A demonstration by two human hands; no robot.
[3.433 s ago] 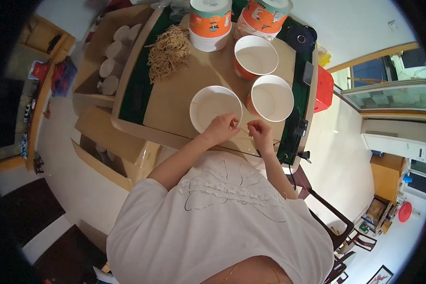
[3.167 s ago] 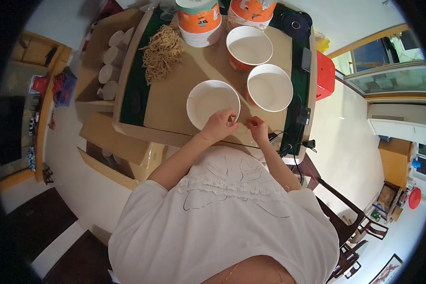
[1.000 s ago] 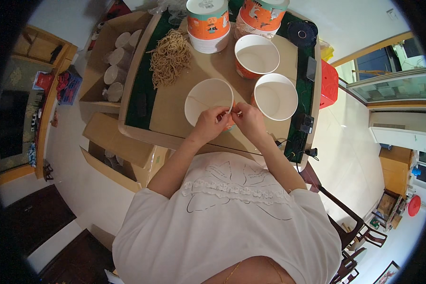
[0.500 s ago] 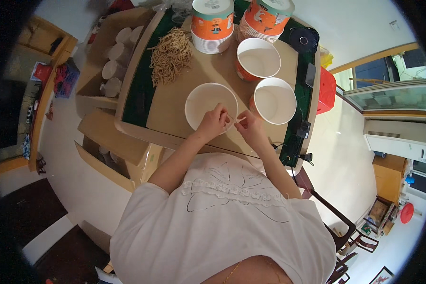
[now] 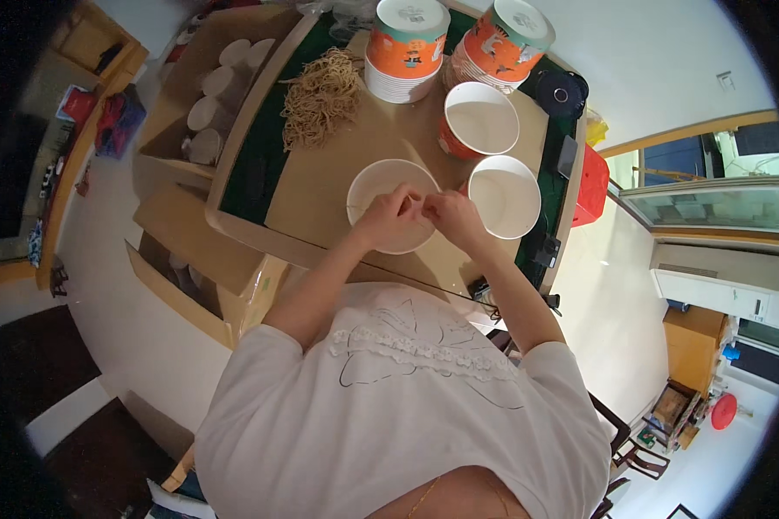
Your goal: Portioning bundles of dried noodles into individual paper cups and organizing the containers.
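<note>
A loose pile of tan dried noodles (image 5: 322,95) was seen lying on the brown table (image 5: 320,186). The left hand (image 5: 391,216) and right hand (image 5: 451,216) were brought together, fingertips touching, over a round white paper bowl (image 5: 374,183) standing mouth-up near the table's front edge. Anything pinched between them was too small to be made out.

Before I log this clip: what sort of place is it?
Probably a home room used for packing food: a brown-topped work table with white paper bowls, a heap of dry tan noodles, and open cardboard boxes alongside.
</note>
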